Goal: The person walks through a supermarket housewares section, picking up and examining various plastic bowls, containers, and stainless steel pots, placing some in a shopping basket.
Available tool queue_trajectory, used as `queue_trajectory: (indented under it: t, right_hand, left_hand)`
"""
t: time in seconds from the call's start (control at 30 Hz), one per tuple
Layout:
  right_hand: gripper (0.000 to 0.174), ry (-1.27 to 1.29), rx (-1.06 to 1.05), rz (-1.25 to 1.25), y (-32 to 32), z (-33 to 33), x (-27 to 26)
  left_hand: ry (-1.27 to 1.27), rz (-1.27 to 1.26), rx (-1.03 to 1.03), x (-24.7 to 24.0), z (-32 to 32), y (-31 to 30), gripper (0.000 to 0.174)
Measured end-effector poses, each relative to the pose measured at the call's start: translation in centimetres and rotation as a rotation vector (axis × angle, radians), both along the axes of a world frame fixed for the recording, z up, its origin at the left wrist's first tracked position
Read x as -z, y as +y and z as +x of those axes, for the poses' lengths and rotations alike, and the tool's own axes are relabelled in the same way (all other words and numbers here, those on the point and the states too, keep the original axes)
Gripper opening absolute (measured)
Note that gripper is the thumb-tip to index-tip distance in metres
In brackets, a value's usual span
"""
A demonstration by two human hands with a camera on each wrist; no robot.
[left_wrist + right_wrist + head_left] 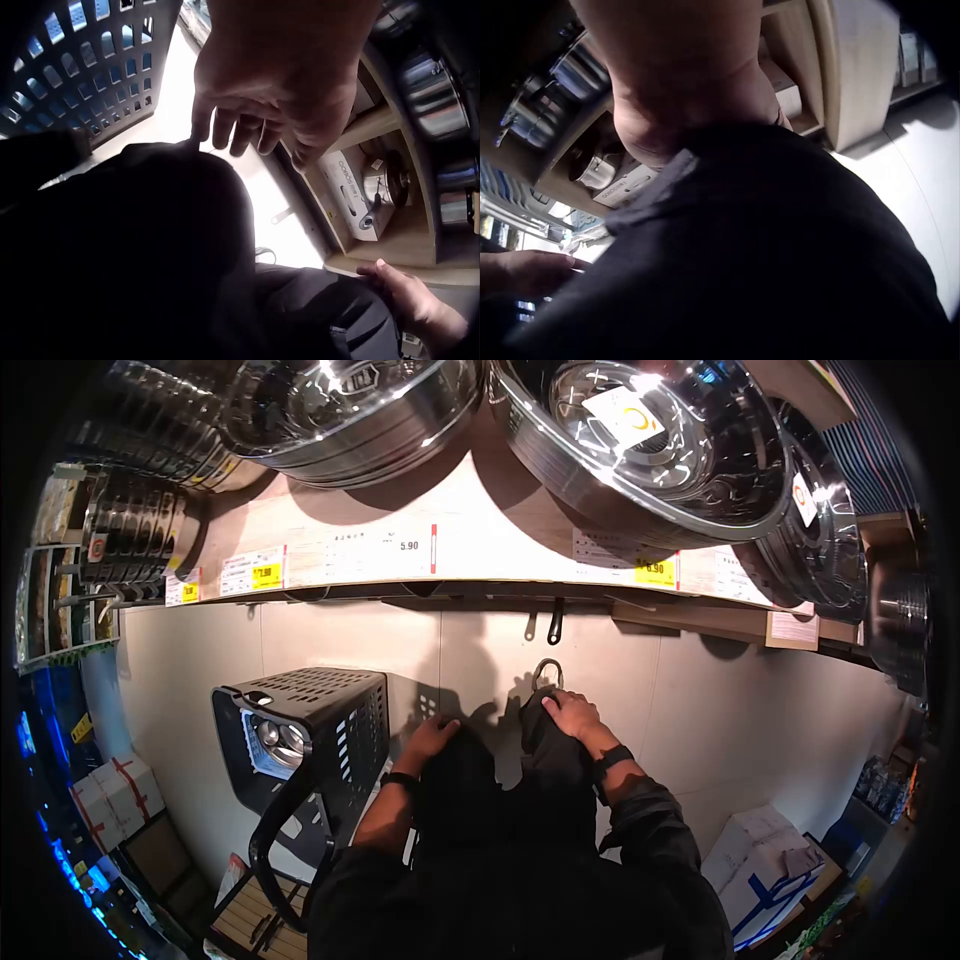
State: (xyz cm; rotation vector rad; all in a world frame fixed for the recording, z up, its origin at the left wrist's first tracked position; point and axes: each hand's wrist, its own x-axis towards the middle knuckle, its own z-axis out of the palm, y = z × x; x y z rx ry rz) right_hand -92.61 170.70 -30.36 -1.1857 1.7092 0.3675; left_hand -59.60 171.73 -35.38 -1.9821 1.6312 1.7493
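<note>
Right grip [572, 712] clutches black bag [497, 800] top edge; left grip [432, 738] wide, touching bag; basket [345, 710] just beside.

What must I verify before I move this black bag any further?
1. The right-hand grip curls over the top of the black bag: ok.
2. The left-hand grip holds firmly: not ok, its straight fingers only touch the fabric.
3. The black basket stands apart from the bag: cannot tell.
4. The bag is closed: cannot tell, too dark.
5. Both hands are below the shelf edge: ok.
</note>
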Motion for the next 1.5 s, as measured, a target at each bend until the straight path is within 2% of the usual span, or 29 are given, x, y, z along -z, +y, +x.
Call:
queue_trajectory:
  t: [0.03,0.07,0.1,0.13,0.17,0.2,0.23,0.3,0.33,0.37,0.43,0.47,0.53,0.57,0.6,0.63,0.7,0.83,0.9,0.93,1.0,1.1,1.17,1.23,1.3,1.33,1.4,1.47,1.5]
  right_hand:
    - [0.064,0.041,-0.096,-0.012,-1.0,0.0,1.0]
    - [0.064,0.041,-0.089,-0.022,-1.9,-0.2,1.4]
    - [0.061,0.04,-0.056,-0.055,-2.8,-0.4,1.2]
    - [0.058,0.04,-0.024,-0.088,-3.7,-0.5,0.7]
    - [0.058,0.037,-0.015,-0.098,-4.6,-0.6,0.1]
    - [0.054,-0.122,0.196,-0.333,-5.4,-0.6,-0.6]
    - [0.05,-0.283,0.407,-0.567,-6.2,-0.6,-0.6]
    - [0.042,-0.536,0.619,-0.884,-8.6,-0.3,0.7]
    - [0.041,-0.505,0.634,-0.802,-10.2,-0.3,-1.9]
    - [0.04,-0.467,0.643,-0.714,-11.6,-0.6,-4.4]
    - [0.046,-0.591,0.655,-0.936,-14.4,0.2,-4.0]
    - [0.048,-0.571,0.619,-1.001,-15.4,0.1,-1.4]
    - [0.049,-0.829,0.77,-1.087,-17.8,0.8,-1.2]
    - [0.049,-1.111,0.95,-1.09,-18.8,1.2,-1.7]
    - [0.044,-0.972,0.969,-1.165,-19.8,1.8,-1.9]
    - [0.044,-0.978,0.97,-1.175,-20.6,1.9,-2.2]
    - [0.04,-0.941,0.972,-1.278,-21.9,1.7,-3.2]
    - [0.038,-0.948,1.012,-1.267,-22.6,3.5,-2.7]
    - [0.05,-1.082,0.908,-1.025,-22.0,2.3,-1.6]
    - [0.05,-1.092,0.893,-1.018,-22.0,2.2,-1.4]
    - [0.051,-0.978,1.046,-1.047,-21.9,1.8,-1.0]
    - [0.051,-1.022,1.01,-1.149,-22.0,0.4,0.2]
    - [0.05,-1.01,1.056,-1.116,-21.2,-0.4,0.1]
    - [0.048,-0.945,1.178,-1.121,-19.7,0.1,-1.2]
    - [0.036,-0.642,1.066,-1.341,-17.3,2.3,-3.2]
    - [0.032,-0.479,0.991,-1.469,-15.7,3.8,-3.9]
    - [0.029,-0.592,0.643,-1.225,-12.4,5.5,-4.5]
    - [0.023,-0.741,0.247,-1.26,-12.6,10.3,-6.2]
    - [0.025,-0.905,0.248,-1.066,-13.1,12.7,-6.6]
  left_hand:
    - [-0.002,-0.011,0.007,1.6,-0.1,-0.9,0.054]
    - [-0.023,-0.057,0.049,2.5,-0.1,-1.5,0.055]
    - [-0.043,-0.103,0.091,2.5,-0.2,-2.2,0.055]
    - [-0.156,-0.025,0.096,0.4,-0.8,-4.9,0.049]
    - [-0.055,-0.051,-0.059,1.2,-0.4,-6.4,0.046]
    - [0.048,-0.076,-0.212,2.2,0.0,-7.8,0.044]
    - [0.265,-0.101,-0.467,-0.3,-0.9,-10.4,0.043]
    - [0.497,-0.315,-0.601,-3.2,-1.5,-14.2,0.053]
    - [0.531,-0.415,-0.557,-4.6,-1.4,-16.2,0.061]
    - [0.62,-0.482,-0.598,-6.3,-2.0,-16.8,0.059]
    - [0.679,-0.572,-0.49,-6.2,-1.5,-18.3,0.062]
    - [0.676,-0.58,-0.481,-6.5,-1.7,-18.6,0.062]
    - [0.899,-0.526,-0.599,-9.0,-3.4,-19.2,0.061]
    - [0.902,-0.534,-0.59,-9.4,-3.8,-19.6,0.061]
    - [0.978,-0.538,-0.61,-9.7,-4.1,-20.1,0.059]
    - [1.054,-0.541,-0.628,-9.8,-4.5,-20.6,0.057]
    - [0.967,-0.591,-0.559,-10.4,-5.8,-21.2,0.056]
    - [0.93,-0.516,-0.503,-10.2,-5.6,-21.3,0.059]
    - [0.945,-0.498,-0.496,-9.7,-5.9,-21.1,0.058]
    - [0.968,-0.503,-0.539,-9.2,-6.2,-21.1,0.057]
    - [0.994,-0.457,-0.583,-8.9,-6.6,-21.1,0.055]
    - [0.998,-0.436,-0.606,-9.3,-7.4,-20.8,0.053]
    - [1.109,-0.497,-0.374,-9.4,-7.7,-20.9,0.051]
    - [1.173,-0.51,-0.605,-9.4,-6.4,-20.2,0.049]
    - [1.144,-0.52,-0.879,-9.9,-3.0,-19.7,0.044]
    - [1.165,-0.585,-0.912,-10.0,-1.4,-19.5,0.043]
    - [1.19,-0.676,-1.006,-10.2,1.3,-19.6,0.043]
    - [1.197,-0.697,-1.065,-9.4,4.8,-21.4,0.043]
    - [1.433,-0.669,-0.815,-7.5,7.3,-22.9,0.042]
